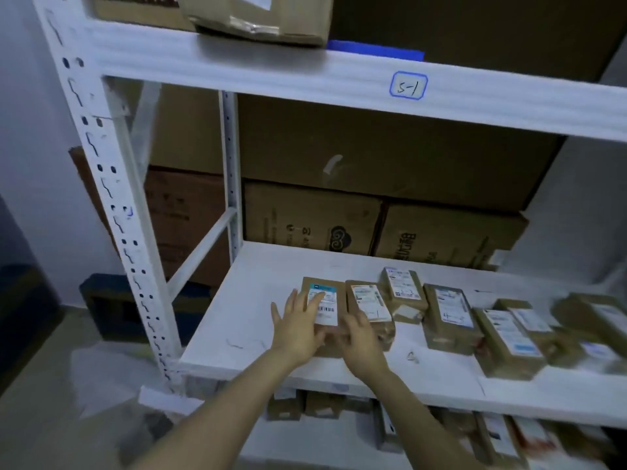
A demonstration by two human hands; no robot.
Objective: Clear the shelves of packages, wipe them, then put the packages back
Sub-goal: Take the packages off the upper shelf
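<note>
A row of several small brown packages with white labels lies along the white middle shelf (244, 310). My left hand (298, 323) lies with spread fingers on the leftmost package (327, 293), fingertips on its label. My right hand (359, 340) rests on the near end of the second package (368, 300), touching the first one's edge too. Whether its fingers curl round a package I cannot tell. More packages (448, 317) continue to the right, the farthest ones blurred.
Large cardboard boxes (312, 218) stand behind the shelf. The beam above (408, 85) bears a label reading 5-1, with boxes on top. A lower shelf (339, 442) holds several more packages. The white perforated upright (112, 205) stands at left, with floor clutter beyond it.
</note>
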